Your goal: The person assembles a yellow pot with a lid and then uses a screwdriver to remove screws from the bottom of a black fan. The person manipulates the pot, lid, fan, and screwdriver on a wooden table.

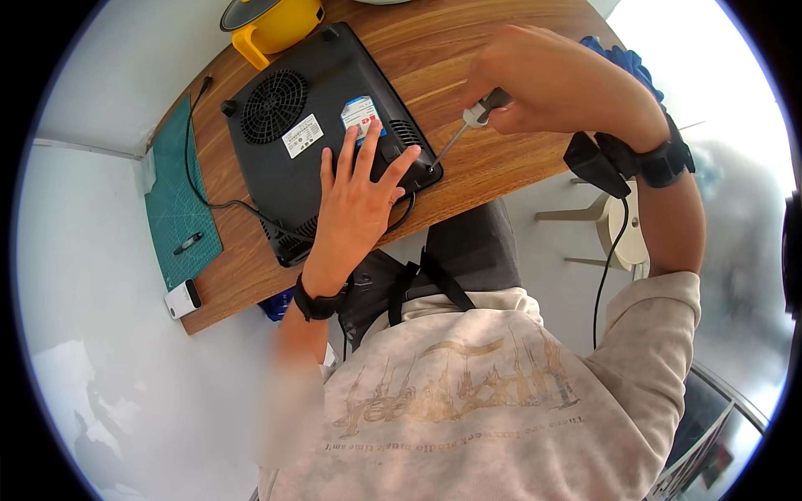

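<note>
While the left hand (352,209) lies spread on the black appliance (330,79), the right hand (535,82) grips a screwdriver (476,115), its tip at the appliance's corner near the left thumb. Beyond the left hand sits a yellow pot (286,28).

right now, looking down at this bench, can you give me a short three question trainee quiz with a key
1. Which hand holds the screwdriver?
2. True or false: the left hand rests on the green mat.
3. Where on the black appliance does the screwdriver's tip point?
a) the round fan grille
b) near a corner
c) the white label

Key:
1. The right hand.
2. False; it rests on the black appliance.
3. b
</note>
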`<state>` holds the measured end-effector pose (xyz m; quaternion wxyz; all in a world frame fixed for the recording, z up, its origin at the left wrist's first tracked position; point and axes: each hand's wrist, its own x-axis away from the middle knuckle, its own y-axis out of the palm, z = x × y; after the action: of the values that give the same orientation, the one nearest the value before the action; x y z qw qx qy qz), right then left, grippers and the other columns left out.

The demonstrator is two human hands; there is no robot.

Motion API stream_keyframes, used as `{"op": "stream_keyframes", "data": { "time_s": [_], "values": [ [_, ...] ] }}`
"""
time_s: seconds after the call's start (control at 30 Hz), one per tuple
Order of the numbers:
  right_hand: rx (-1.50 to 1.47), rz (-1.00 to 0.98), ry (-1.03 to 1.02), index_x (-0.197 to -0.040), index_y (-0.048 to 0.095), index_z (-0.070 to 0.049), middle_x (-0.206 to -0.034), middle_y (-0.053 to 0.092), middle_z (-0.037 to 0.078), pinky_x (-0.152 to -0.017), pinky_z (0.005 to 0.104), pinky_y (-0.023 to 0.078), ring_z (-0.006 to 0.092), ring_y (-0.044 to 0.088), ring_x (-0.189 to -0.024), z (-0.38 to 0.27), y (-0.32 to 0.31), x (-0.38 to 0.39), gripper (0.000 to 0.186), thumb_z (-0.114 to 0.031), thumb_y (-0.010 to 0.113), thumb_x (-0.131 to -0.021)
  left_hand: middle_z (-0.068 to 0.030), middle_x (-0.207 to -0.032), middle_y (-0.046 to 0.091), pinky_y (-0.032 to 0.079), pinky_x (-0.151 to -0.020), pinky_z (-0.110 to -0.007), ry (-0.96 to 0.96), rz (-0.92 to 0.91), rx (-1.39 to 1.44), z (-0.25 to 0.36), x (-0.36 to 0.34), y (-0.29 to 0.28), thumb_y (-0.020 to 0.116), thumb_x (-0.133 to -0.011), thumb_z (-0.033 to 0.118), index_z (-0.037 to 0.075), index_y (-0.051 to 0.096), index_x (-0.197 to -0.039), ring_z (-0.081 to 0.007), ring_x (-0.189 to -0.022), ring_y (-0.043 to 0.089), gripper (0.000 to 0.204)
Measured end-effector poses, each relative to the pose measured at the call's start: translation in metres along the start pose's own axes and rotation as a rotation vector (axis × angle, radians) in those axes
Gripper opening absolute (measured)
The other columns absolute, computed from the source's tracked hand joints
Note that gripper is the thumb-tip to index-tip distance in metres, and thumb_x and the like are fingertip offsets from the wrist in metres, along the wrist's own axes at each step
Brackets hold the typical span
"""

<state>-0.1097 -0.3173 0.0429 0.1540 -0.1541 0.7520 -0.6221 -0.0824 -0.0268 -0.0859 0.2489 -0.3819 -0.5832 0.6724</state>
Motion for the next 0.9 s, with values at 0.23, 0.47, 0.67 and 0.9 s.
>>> {"op": "stream_keyframes", "data": {
  "time_s": [0.23,0.47,0.67,0.9],
  "values": [
    [0.003,0.009,-0.014,-0.107,0.081,-0.005,-0.094,0.076,0.014,-0.082,0.041,0.057,0.034,0.07,-0.087,0.005,0.002,0.0,0.034,-0.008,0.069,-0.075,-0.0141,-0.165,0.036,0.032,-0.116,-0.066,-0.002,-0.006,-0.005,0.0,0.0,-0.001,0.073,-0.093,0.021,0.037,0.051,-0.153,-0.0393,-0.153,0.033,0.065],
    [0.058,-0.06,0.083,-0.106,0.081,-0.008,-0.089,0.074,0.016,-0.081,0.0446,0.056,0.0371,0.07,-0.086,-0.017,-0.007,0.005,0.028,-0.006,0.074,-0.079,-0.0147,-0.165,0.036,0.032,-0.116,-0.066,0.001,-0.007,-0.003,0.0,0.0,0.0,0.072,-0.094,0.021,0.037,0.05,-0.153,-0.0402,-0.153,0.033,0.065],
    [0.076,0.082,-0.088,-0.101,0.077,-0.004,-0.092,0.071,0.015,-0.083,0.0465,0.055,0.0375,0.068,-0.092,-0.024,-0.008,0.014,0.02,-0.005,0.073,-0.082,-0.0152,-0.165,0.036,0.032,-0.115,-0.066,0.009,-0.002,-0.009,-0.001,0.0,0.001,0.072,-0.094,0.02,0.036,0.05,-0.153,-0.0404,-0.152,0.034,0.065],
    [-0.049,0.135,-0.197,-0.093,0.072,0.0,-0.095,0.069,0.015,-0.083,0.0449,0.054,0.0364,0.067,-0.094,-0.016,0.0,0.015,0.012,-0.007,0.072,-0.083,-0.0156,-0.165,0.036,0.033,-0.115,-0.066,0.008,-0.006,-0.014,0.0,0.0,-0.001,0.072,-0.094,0.018,0.036,0.05,-0.154,-0.0402,-0.152,0.034,0.066]
  ]
}}
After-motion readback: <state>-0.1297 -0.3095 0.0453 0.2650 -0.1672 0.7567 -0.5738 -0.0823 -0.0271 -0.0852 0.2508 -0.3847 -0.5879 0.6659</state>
